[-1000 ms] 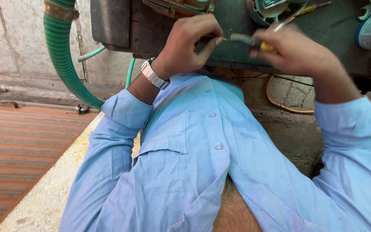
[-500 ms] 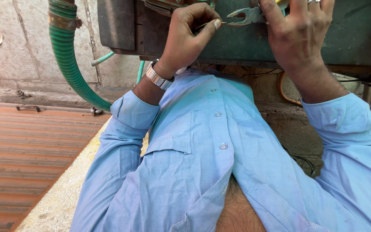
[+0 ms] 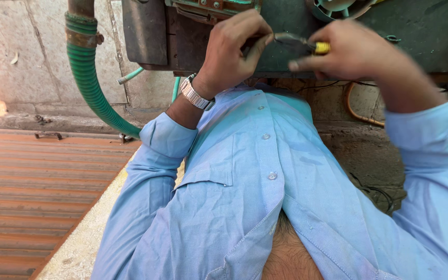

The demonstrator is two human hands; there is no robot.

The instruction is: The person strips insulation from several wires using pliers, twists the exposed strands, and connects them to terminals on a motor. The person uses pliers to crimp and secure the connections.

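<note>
My left hand (image 3: 233, 52), with a metal wristwatch (image 3: 195, 94) on it, is pinched shut on a thin wire that barely shows at its fingertips. My right hand (image 3: 361, 52) grips pliers (image 3: 299, 44) with yellow handles, and it is blurred. The pliers' dark jaws point left and meet my left fingertips. Both hands are held up against the front of a dark green machine (image 3: 431, 36). My light blue shirt (image 3: 265, 176) fills the lower half of the view.
A green ribbed hose (image 3: 92, 88) curves down from a clamp at the upper left. A thin copper tube (image 3: 356, 111) loops under the machine. Rust-coloured corrugated sheet (image 3: 37, 192) lies at the left beside a concrete edge (image 3: 86, 238).
Both hands have dropped lower in the view and drawn closer together. The pliers' jaws have closed in on my left fingertips. The view has shifted slightly.
</note>
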